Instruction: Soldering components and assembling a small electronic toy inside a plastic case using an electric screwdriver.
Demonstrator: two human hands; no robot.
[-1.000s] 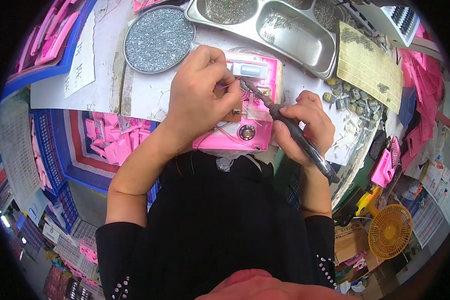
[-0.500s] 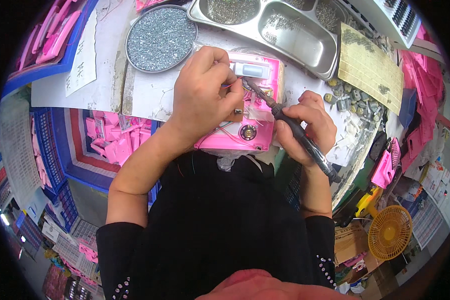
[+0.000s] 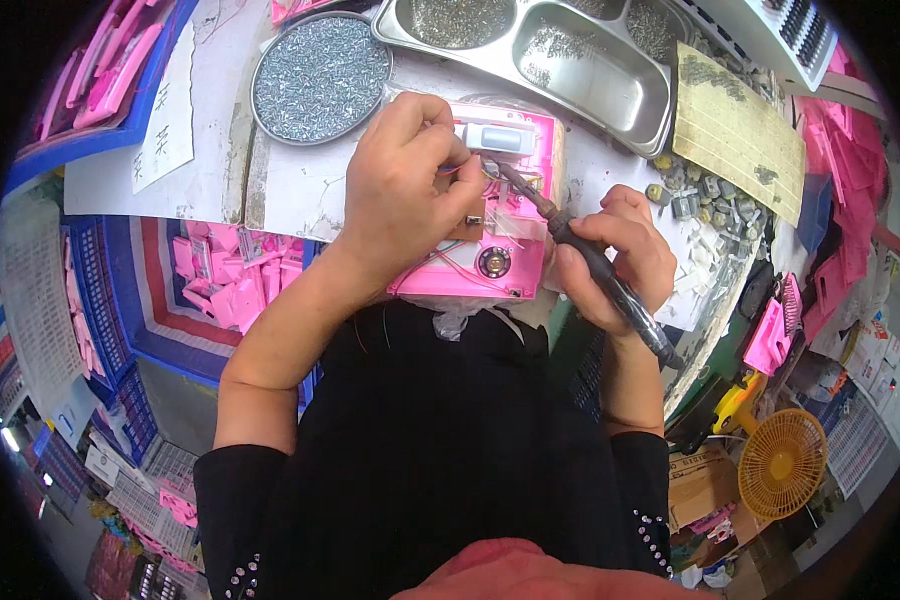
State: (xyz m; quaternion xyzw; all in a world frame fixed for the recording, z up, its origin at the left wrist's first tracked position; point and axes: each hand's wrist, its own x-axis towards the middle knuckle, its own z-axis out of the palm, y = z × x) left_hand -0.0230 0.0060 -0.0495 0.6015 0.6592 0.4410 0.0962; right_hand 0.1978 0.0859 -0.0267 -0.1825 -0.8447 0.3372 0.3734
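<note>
My right hand (image 3: 625, 258) is closed around the dark handle of a soldering iron (image 3: 610, 275). Its metal tip points up and left into a pink plastic housing (image 3: 525, 228). Over the housing's left side, my left hand (image 3: 410, 185) pinches thin coloured wire (image 3: 454, 171) near the iron's tip. The exact contact between tip and wire is too small to make out. A pale rectangular part (image 3: 500, 138) lies at the housing's top, and a round speaker (image 3: 494, 262) sits in its lower part. Part of a brown circuit board (image 3: 467, 228) shows beneath my left hand.
A round tray of small metal pieces (image 3: 321, 78) stands at the far left, beside a divided steel tray (image 3: 600, 85). Small motor-like parts (image 3: 705, 195) and a stained yellowish sheet (image 3: 740, 135) lie to the right. A blue bin (image 3: 170, 325) holds pink parts; a yellow fan (image 3: 782, 463) stands lower right.
The iron's tip has shifted very slightly relative to the housing, while both hands keep their grips. The whole view has drifted a little.
</note>
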